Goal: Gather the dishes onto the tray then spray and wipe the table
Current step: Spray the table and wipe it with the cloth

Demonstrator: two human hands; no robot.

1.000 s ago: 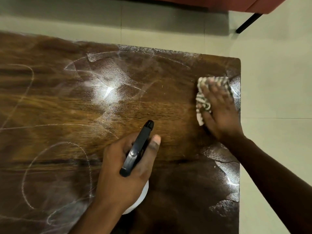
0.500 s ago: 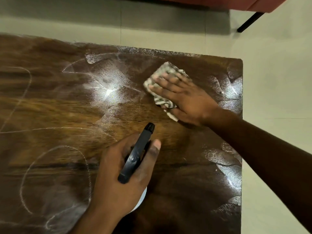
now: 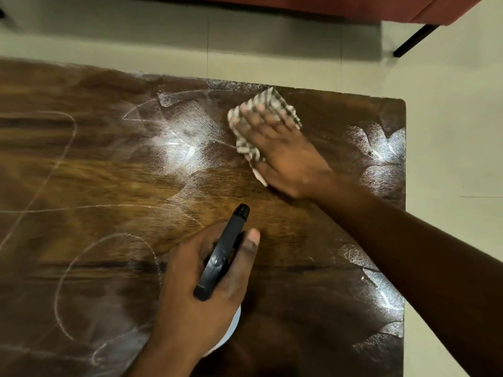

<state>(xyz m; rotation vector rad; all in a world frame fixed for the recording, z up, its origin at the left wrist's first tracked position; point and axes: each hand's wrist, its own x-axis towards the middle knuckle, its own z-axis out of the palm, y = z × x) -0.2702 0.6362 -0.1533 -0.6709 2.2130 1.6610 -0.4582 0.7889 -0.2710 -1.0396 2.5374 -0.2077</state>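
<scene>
R hand [image 3: 283, 156], fingers flat on the cloth [image 3: 269, 104], had swept it from the tabletop [image 3: 109, 172] right edge inward near the far edge, so wiping was underway; L hand [image 3: 196, 295] gripped the spray bottle [image 3: 223, 254]

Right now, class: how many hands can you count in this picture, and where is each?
2. The left hand grips the spray bottle near the front; the right hand presses the striped cloth on the table farther back.
</scene>
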